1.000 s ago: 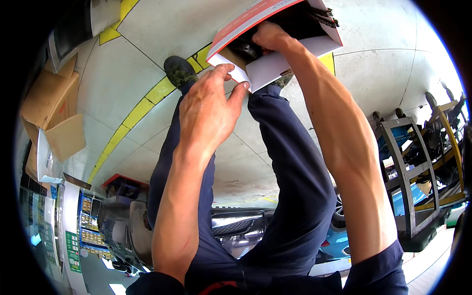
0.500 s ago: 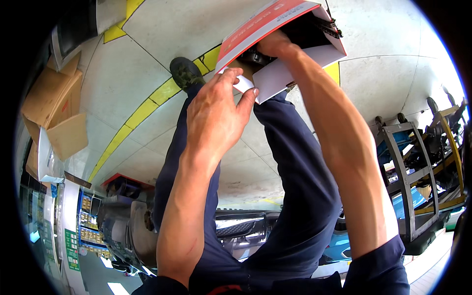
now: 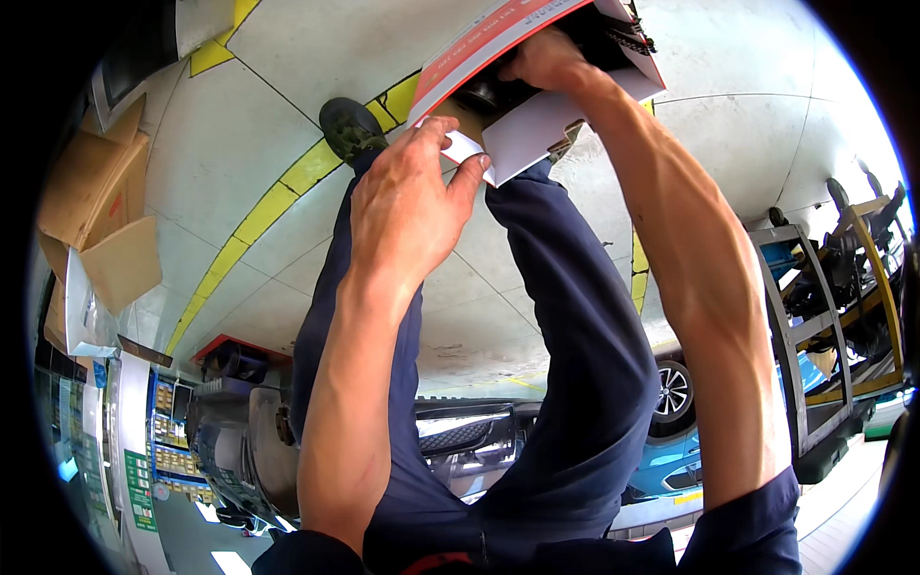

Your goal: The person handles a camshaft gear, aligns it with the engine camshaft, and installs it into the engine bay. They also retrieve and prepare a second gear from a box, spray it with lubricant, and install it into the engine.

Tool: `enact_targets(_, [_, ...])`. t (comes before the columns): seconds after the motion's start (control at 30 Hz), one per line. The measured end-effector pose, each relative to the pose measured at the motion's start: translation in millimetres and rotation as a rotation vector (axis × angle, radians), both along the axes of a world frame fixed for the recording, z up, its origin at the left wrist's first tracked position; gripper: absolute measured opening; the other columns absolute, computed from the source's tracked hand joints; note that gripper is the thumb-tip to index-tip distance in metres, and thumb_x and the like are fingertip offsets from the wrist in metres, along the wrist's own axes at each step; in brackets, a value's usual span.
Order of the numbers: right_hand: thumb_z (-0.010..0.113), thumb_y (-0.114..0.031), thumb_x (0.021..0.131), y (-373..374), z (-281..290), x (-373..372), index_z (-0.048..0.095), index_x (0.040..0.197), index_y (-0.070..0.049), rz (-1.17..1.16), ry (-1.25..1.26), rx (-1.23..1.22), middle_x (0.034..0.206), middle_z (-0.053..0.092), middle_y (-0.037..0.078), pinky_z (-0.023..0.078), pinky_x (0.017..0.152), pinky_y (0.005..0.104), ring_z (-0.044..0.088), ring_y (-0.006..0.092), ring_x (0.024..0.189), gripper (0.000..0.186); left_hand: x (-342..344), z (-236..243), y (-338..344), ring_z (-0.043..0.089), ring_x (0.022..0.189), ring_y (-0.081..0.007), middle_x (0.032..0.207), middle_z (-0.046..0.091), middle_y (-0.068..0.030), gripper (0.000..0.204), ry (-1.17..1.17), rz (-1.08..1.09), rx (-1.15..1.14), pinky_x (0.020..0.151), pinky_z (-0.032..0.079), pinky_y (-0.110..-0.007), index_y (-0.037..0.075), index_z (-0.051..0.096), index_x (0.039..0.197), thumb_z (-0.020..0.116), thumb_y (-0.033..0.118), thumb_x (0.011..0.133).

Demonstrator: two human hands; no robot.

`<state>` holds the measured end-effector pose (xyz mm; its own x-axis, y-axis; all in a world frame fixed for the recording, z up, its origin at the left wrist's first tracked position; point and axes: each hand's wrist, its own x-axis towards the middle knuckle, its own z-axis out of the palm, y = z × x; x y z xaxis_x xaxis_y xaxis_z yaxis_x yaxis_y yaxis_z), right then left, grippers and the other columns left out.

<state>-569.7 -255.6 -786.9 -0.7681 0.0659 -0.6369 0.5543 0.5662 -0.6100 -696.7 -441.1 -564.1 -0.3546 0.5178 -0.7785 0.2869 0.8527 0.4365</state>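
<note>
Box [image 3: 470,56] is set ahead of the person, opening turned twd. the legs [image 3: 575,297]. R hand [image 3: 548,59] is placed inside; a part [image 3: 482,93] is lodged to its L, nr. the box's L end. L hand [image 3: 407,206] is placed at the box's near L corner, by the small flap [image 3: 464,149]; the large flap [image 3: 532,132] is folded out to the R of that. Cartons [image 3: 91,182] are piled nr. the floor's [image 3: 259,105] L edge, a rack [image 3: 813,329] nr. its R; a car [image 3: 661,460] is seen btwn. R thigh & R forearm.

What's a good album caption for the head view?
Right hand inside an open red-and-white box, left hand at its white flap, amid yellow floor lines.
</note>
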Motion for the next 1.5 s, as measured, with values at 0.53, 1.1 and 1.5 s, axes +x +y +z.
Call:
enact_targets(0.53, [0.088,-0.021,0.071,16,153,15,0.064,0.126,0.002,-0.358,-0.105,-0.17,0.094,0.074,0.015,0.055,0.067,0.0306,0.065,0.0143,0.072,0.065,16,0,14,0.069,0.101,-0.0355,0.122,0.062,-0.0188,0.067,-0.575,0.853,-0.081,0.088,0.057,-0.049,0.003,0.049,0.138,0.057,0.056,0.097])
enact_targets(1.1, [0.077,0.0,0.081,-44,325,26,0.072,0.109,-0.006,-0.743,0.117,0.121,0.096,0.07,0.009,0.054,0.064,0.031,0.067,0.0194,0.073,0.029,31,10,27,0.069,0.099,-0.0186,0.108,0.07,-0.0125,0.045,-1.279,1.178,0.25,0.09,0.056,-0.033,-0.002,0.063,0.119,0.05,0.036,0.098])
enact_targets(1.5, [0.084,-0.021,0.081,-64,285,30,0.048,0.141,0.001,-1.339,-0.221,-0.564,0.127,0.063,0.019,0.053,0.097,0.0376,0.063,0.0267,0.116,0.073,31,5,22,0.066,0.092,-0.0147,0.1,0.069,-0.0059,0.031,-1.246,1.239,0.187,0.085,0.053,-0.031,0.006,0.064,0.107,0.06,0.032,0.093])
